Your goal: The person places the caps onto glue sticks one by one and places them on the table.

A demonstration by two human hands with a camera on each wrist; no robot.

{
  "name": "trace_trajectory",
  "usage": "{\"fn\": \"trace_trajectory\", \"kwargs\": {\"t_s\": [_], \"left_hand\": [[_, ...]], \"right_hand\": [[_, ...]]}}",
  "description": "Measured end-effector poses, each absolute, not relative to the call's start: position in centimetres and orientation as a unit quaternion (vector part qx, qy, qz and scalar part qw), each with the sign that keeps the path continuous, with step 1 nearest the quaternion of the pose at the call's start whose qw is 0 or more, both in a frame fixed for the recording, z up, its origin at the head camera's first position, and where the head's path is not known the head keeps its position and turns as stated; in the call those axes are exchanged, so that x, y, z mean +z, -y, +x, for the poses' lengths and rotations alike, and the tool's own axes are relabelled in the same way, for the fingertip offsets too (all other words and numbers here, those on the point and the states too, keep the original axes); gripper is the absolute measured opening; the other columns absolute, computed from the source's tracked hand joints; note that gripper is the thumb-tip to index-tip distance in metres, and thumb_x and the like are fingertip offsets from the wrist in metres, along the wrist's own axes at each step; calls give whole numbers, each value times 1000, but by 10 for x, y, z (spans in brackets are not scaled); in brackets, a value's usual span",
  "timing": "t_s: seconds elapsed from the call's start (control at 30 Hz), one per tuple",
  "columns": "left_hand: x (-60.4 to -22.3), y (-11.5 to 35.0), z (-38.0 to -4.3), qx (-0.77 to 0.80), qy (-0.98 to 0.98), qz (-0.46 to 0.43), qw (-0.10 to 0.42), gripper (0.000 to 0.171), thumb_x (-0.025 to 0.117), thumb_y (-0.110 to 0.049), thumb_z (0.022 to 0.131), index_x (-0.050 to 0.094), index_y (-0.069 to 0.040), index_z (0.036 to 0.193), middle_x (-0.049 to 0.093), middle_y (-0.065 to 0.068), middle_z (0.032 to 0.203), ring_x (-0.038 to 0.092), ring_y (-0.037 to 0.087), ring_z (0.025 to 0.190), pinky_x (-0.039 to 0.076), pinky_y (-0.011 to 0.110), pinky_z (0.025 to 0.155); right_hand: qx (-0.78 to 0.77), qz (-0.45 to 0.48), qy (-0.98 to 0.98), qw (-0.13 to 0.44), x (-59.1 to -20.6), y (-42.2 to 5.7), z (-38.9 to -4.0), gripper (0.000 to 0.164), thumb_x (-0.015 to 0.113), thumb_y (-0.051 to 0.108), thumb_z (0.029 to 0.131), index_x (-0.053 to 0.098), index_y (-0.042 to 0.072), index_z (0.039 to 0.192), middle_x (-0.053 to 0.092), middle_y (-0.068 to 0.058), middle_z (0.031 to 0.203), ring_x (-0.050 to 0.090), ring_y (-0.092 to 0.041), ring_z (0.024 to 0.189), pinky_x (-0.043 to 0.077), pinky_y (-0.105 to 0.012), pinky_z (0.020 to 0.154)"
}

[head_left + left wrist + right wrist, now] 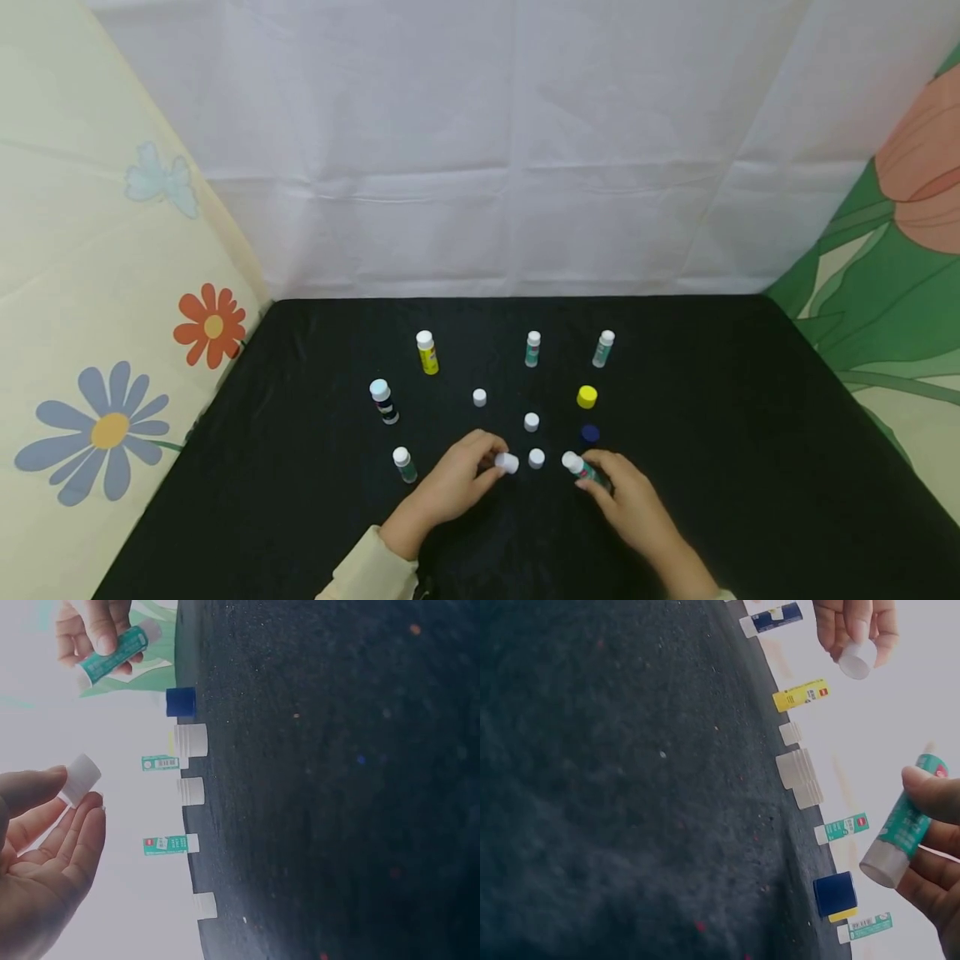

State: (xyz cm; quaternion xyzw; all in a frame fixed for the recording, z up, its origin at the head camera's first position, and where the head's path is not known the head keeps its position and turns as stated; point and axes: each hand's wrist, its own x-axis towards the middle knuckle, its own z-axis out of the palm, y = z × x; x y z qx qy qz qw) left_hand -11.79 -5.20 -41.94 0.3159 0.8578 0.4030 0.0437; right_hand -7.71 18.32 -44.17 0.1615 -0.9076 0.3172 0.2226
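Between the thumb and fingers of my left hand [467,471] a small white cap [81,780] is pinched, tilted and raised off the table. To its right, my right hand [626,500] grips a green glue stick [911,817] by its body, leaning, with a narrower pale tip at its upper end in the right wrist view. On the cloth between and beyond the hands stand white caps [536,458], a navy cap [590,434] and a yellow cap [587,397]. The two hands are apart, and neither touches these caps.
At the left are a green glue stick [405,465], a navy glue stick [384,402] and a yellow glue stick [427,352], all upright. Two more green glue sticks, one centre [532,349] and one right [603,349], stand farther back. A black cloth [750,433] covers the table.
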Motion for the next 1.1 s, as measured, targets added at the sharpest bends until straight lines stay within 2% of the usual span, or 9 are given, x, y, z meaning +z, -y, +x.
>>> {"fn": "trace_trajectory", "kwargs": {"t_s": [0.37,1.1], "left_hand": [[-420,50,-118,437,-842,313,39,14,58,-5,82,53,-8,95,50,-1,89,52,6,82,43,18,73],[-417,45,-114,469,-822,322,24,18,60,-1,79,52,-5,94,50,1,91,54,7,85,43,16,73]], "right_hand": [[329,184,896,234,-440,-178,-75,37,76,-2,56,60,10,86,52,9,77,45,-3,67,40,-23,55],[339,210,891,220,-444,-175,-77,35,75,1,57,64,11,88,59,8,82,50,-4,73,43,-21,59]]}}
